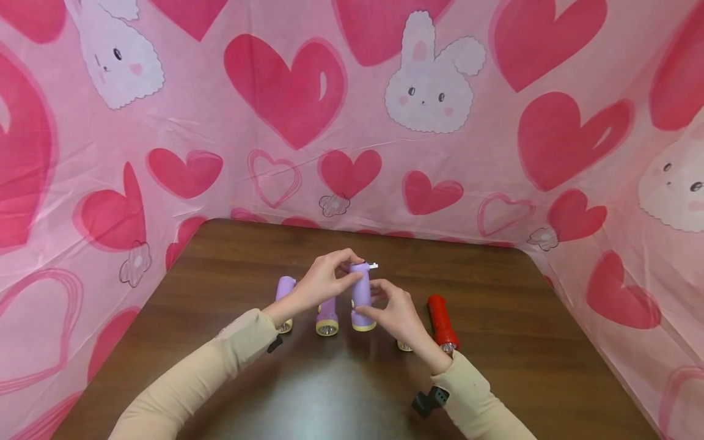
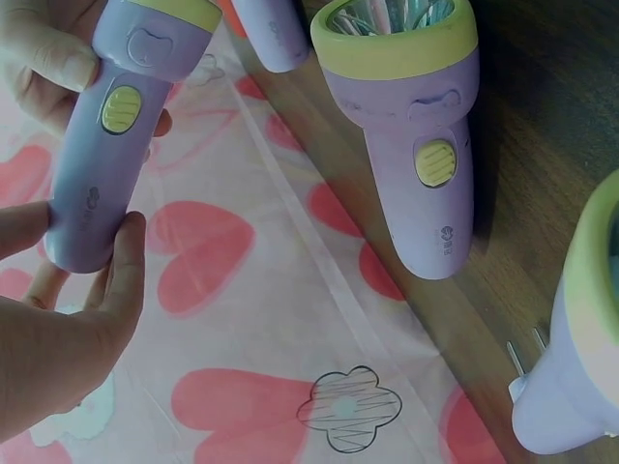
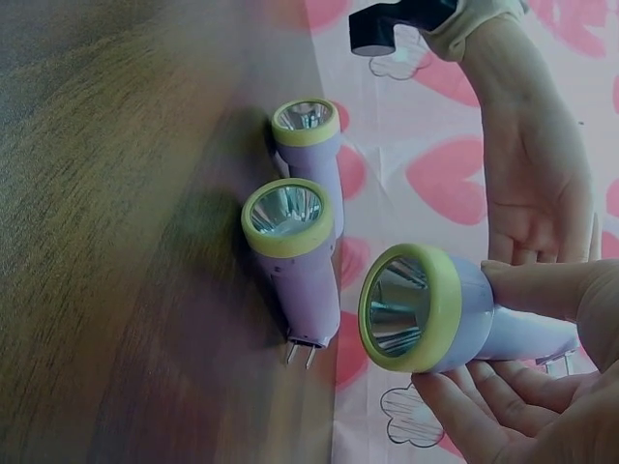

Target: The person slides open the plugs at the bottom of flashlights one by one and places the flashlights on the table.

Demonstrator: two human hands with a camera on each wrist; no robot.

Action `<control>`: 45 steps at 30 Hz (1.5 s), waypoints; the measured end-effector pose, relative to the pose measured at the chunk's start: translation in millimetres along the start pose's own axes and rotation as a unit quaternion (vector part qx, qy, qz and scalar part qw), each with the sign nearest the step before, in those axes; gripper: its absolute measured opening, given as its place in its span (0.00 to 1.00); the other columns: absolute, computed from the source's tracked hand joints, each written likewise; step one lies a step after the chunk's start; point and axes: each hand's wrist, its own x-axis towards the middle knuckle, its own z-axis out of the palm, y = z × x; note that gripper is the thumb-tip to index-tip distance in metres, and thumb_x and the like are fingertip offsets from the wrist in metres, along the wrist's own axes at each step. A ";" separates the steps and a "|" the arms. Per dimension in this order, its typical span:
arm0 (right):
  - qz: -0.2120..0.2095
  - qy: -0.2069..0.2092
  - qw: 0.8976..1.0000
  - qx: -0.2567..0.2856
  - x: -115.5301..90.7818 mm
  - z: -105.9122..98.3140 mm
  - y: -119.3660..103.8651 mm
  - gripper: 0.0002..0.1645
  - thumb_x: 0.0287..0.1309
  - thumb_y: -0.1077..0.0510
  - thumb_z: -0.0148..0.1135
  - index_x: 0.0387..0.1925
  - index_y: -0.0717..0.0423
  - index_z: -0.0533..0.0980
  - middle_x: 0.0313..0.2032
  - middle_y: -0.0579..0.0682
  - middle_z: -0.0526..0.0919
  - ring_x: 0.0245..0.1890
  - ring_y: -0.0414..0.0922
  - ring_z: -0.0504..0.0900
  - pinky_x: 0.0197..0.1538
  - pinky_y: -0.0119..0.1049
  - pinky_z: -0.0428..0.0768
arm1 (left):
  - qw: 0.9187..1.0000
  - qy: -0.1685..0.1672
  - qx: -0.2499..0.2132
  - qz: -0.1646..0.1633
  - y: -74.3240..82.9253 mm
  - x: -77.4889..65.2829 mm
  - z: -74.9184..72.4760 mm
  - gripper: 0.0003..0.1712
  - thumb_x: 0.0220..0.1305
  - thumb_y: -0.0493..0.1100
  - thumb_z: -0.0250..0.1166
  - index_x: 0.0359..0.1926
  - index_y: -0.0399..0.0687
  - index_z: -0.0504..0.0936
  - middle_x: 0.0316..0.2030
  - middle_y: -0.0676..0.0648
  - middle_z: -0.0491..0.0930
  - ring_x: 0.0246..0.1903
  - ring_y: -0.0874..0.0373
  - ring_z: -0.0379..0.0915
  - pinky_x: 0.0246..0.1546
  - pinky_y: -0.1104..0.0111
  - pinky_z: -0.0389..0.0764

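Note:
A purple flashlight (image 1: 361, 292) with a yellow rim is held up between both hands, its lens end downward in the head view. My left hand (image 1: 327, 278) pinches its tail end, where folding plug prongs (image 1: 374, 265) stick out sideways. With thumb and fingers, my right hand (image 1: 397, 311) grips it near the lens head. A yellow slide switch (image 2: 122, 109) shows on its body in the left wrist view. In the right wrist view, the lens (image 3: 398, 307) faces the camera and looks unlit.
Two more purple flashlights (image 1: 327, 319) lie left of the held one, one partly behind the left wrist. Another yellow rim (image 1: 404, 346) shows under the right wrist. A red flashlight (image 1: 440, 319) lies at right on the brown table (image 1: 220, 275). Pink heart-patterned cloth (image 1: 352, 122) surrounds the table.

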 end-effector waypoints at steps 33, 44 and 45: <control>0.027 -0.011 1.000 0.003 3.9 -0.9 3.1 0.26 0.49 0.56 0.76 0.49 0.59 0.79 0.44 0.56 0.88 0.40 0.49 0.88 0.43 0.44 0.87 | 0.999 -0.015 0.004 -0.029 -3.5 3.1 -1.7 0.13 0.66 0.40 0.65 0.50 0.45 0.82 0.46 0.45 0.86 0.45 0.54 0.84 0.42 0.66 0.86; 0.034 -0.011 0.999 0.008 4.1 -0.5 5.1 0.26 0.49 0.56 0.76 0.49 0.61 0.79 0.44 0.57 0.88 0.40 0.49 0.88 0.44 0.46 0.87 | 0.998 -0.023 -0.012 -0.050 -9.1 4.8 0.3 0.14 0.66 0.41 0.66 0.51 0.44 0.81 0.45 0.42 0.86 0.43 0.51 0.84 0.28 0.72 0.83; 0.035 -0.012 0.999 0.008 4.3 -0.5 5.1 0.26 0.49 0.56 0.76 0.49 0.61 0.79 0.44 0.57 0.88 0.40 0.49 0.88 0.44 0.46 0.87 | 0.998 -0.024 -0.013 -0.052 -9.1 4.8 0.4 0.14 0.66 0.41 0.66 0.51 0.44 0.81 0.44 0.42 0.86 0.43 0.51 0.84 0.27 0.73 0.82</control>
